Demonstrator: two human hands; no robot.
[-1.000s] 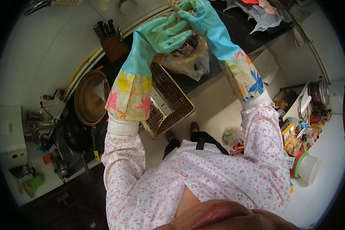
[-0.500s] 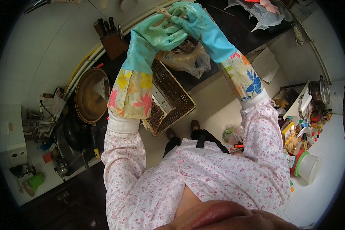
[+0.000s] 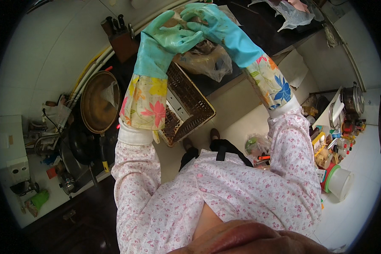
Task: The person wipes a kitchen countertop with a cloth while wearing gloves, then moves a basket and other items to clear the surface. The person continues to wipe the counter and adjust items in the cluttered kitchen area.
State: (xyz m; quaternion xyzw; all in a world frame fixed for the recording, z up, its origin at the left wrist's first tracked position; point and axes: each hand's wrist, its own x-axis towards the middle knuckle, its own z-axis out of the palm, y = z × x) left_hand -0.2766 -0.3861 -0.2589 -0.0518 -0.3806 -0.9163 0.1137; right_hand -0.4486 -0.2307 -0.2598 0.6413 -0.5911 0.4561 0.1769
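The left hand (image 3: 169, 38), in a rubber glove, is open, palm upward, its fingers loosely curved and thumb raised. The gloved right hand (image 3: 207, 23) sits just beside it at two o'clock, fingers curled inward; whether it grips anything, I cannot tell. From the pair, a clear plastic bag (image 3: 216, 63) with dark contents lies just below at five o'clock, on the dark table (image 3: 264, 27). A brown slotted basket (image 3: 194, 91) stands at six o'clock. Farther out are a knife block (image 3: 123, 47) near nine, a round pan (image 3: 99, 103) at eight, and a whitish bag (image 3: 292, 17) at three.
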